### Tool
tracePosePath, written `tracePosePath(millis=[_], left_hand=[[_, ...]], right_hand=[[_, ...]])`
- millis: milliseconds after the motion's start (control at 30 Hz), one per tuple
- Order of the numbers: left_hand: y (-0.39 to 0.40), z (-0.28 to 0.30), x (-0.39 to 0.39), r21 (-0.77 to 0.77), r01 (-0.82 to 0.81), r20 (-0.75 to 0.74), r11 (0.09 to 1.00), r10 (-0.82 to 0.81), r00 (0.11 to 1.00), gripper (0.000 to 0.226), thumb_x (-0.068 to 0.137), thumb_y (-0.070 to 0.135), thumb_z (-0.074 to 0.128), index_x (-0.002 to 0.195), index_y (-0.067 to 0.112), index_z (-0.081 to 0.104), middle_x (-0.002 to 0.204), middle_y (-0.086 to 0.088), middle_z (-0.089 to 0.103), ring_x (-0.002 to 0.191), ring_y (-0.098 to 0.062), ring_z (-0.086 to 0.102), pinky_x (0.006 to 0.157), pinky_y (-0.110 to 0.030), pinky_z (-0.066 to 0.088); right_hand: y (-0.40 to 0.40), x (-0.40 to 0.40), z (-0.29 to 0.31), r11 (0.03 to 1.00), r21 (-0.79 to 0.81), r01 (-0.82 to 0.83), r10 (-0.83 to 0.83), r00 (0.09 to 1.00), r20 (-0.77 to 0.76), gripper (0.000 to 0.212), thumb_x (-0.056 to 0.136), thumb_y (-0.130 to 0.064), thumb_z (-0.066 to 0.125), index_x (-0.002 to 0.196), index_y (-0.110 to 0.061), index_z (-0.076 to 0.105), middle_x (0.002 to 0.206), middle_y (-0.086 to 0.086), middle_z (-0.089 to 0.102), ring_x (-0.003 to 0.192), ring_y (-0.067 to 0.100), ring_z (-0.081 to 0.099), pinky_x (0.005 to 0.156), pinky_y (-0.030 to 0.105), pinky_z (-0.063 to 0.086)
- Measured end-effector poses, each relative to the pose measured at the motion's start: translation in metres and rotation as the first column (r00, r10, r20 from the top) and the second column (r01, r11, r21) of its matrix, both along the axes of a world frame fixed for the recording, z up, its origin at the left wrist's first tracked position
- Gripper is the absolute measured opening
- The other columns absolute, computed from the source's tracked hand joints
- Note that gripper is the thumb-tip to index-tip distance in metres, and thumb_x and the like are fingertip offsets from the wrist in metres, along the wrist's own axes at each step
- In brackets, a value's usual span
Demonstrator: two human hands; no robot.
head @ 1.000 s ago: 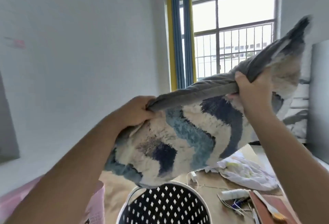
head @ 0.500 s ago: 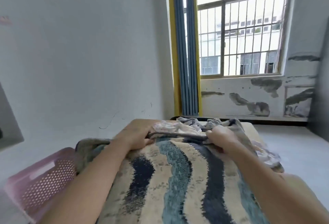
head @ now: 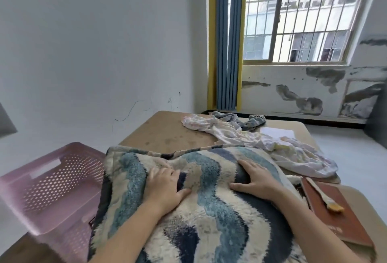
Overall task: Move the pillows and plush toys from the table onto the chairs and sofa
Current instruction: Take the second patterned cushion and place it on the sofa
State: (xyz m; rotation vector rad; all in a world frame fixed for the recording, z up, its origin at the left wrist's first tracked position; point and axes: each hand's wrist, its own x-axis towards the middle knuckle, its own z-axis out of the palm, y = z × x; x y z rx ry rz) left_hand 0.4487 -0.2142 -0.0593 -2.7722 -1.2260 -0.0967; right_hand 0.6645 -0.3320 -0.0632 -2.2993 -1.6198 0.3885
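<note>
A large fluffy pillow (head: 211, 216) with wavy blue, navy and cream stripes lies flat in front of me. What it lies on is hidden beneath it. My left hand (head: 165, 187) rests flat on its top, fingers spread and straight. My right hand (head: 255, 179) presses flat on the pillow a little to the right, thumb pointing inward. Neither hand grips the fabric. No plush toy is in view.
A pink perforated plastic basket (head: 48, 183) stands at the left against the pillow. On the brown table (head: 167, 133) beyond lie crumpled white and grey cloths (head: 251, 137) and white paper (head: 276, 132). A brown book (head: 333, 212) carrying a brush (head: 326, 198) lies at the right.
The pillow came down from mid-air and now lies flat. Both hands let go of its far edge and slid back to rest open on its top.
</note>
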Motion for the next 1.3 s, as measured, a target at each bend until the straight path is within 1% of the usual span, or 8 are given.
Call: tracePosePath(millis=[167,267,367,433,567,900,1100,1300], left_hand=[[-0.003,-0.006,0.011,0.097,0.040,0.187,0.994,-0.058,0.981,0.024,0.093,0.031,0.043,0.103,0.021,0.063,0.110,0.001,0.063,0.108,-0.019,0.053,0.104,-0.039,0.035],[0.003,-0.023,0.006,0.180,0.047,0.397,0.983,-0.116,0.910,0.009,0.073,0.017,0.070,0.066,0.021,0.068,0.067,0.006,0.070,0.065,-0.014,0.066,0.073,-0.039,0.057],[0.005,-0.029,0.005,0.181,0.083,0.425,0.980,-0.154,0.892,0.021,0.076,0.028,0.050,0.062,0.025,0.065,0.045,0.007,0.061,0.045,-0.006,0.059,0.058,-0.025,0.055],[0.004,-0.027,0.006,0.227,0.107,0.418,0.968,-0.196,0.887,0.020,0.074,0.027,0.049,0.064,0.023,0.066,0.037,0.004,0.054,0.036,-0.006,0.053,0.052,-0.017,0.049],[0.007,-0.023,0.006,0.390,0.072,0.452,0.918,-0.259,0.853,0.010,0.065,0.021,0.050,0.066,0.022,0.060,0.032,-0.002,0.048,0.030,-0.010,0.048,0.058,-0.029,0.030],[0.014,0.034,-0.012,0.451,0.009,0.550,0.892,-0.286,0.785,0.049,0.088,0.041,0.031,0.064,0.013,0.062,0.036,0.002,0.053,0.028,-0.011,0.050,0.031,-0.012,0.034],[-0.018,0.107,-0.050,0.532,-0.082,0.582,0.843,-0.293,0.759,0.066,0.094,0.051,0.015,0.061,0.008,0.053,0.035,0.000,0.047,0.027,-0.010,0.036,0.044,-0.001,0.010],[-0.073,0.112,-0.122,0.461,-0.276,0.663,0.843,-0.121,0.739,0.073,0.087,0.062,0.019,0.063,0.004,0.056,0.040,-0.010,0.052,0.036,-0.015,0.043,0.047,-0.006,0.021]], right_hand=[[0.015,0.010,0.001,0.993,-0.097,0.062,-0.055,0.995,0.079,0.103,0.057,-0.086,0.037,0.140,-0.028,0.018,0.144,0.003,0.028,0.132,0.023,0.025,0.107,0.037,0.027],[0.023,0.008,-0.003,0.997,-0.016,0.071,-0.067,0.985,0.161,0.066,0.075,-0.067,0.045,0.123,-0.022,0.048,0.132,0.003,0.039,0.123,0.021,0.031,0.102,0.038,0.030],[0.030,0.009,-0.009,0.997,0.081,0.006,-0.024,0.976,0.217,0.055,0.079,-0.062,0.040,0.105,-0.017,0.059,0.137,-0.002,0.042,0.129,0.019,0.032,0.106,0.036,0.029],[0.028,0.006,-0.011,0.990,0.143,-0.021,-0.016,0.967,0.253,0.054,0.081,-0.065,0.026,0.088,-0.019,0.055,0.107,0.000,0.061,0.106,0.017,0.054,0.079,0.029,0.045],[0.026,-0.006,-0.012,0.851,0.524,-0.019,-0.228,0.887,0.402,0.052,0.089,-0.059,0.004,0.054,-0.027,0.025,0.038,-0.004,0.050,0.035,0.007,0.052,0.029,0.014,0.021],[0.022,-0.023,0.059,0.548,0.815,-0.188,-0.323,0.851,0.413,0.065,0.091,-0.055,0.021,0.049,-0.009,0.040,0.039,0.003,0.048,0.033,0.017,0.047,0.041,0.025,0.031],[0.004,-0.043,0.119,0.377,0.878,-0.294,-0.094,0.931,0.352,0.066,0.084,-0.061,0.031,0.054,-0.003,0.040,0.046,-0.004,0.031,0.039,0.012,0.033,0.041,0.020,0.023],[0.009,-0.105,0.124,0.330,0.884,-0.331,0.201,0.939,0.277,0.053,0.071,-0.051,0.056,0.049,-0.004,0.046,0.044,-0.004,0.034,0.041,0.014,0.034,0.041,0.022,0.028]])
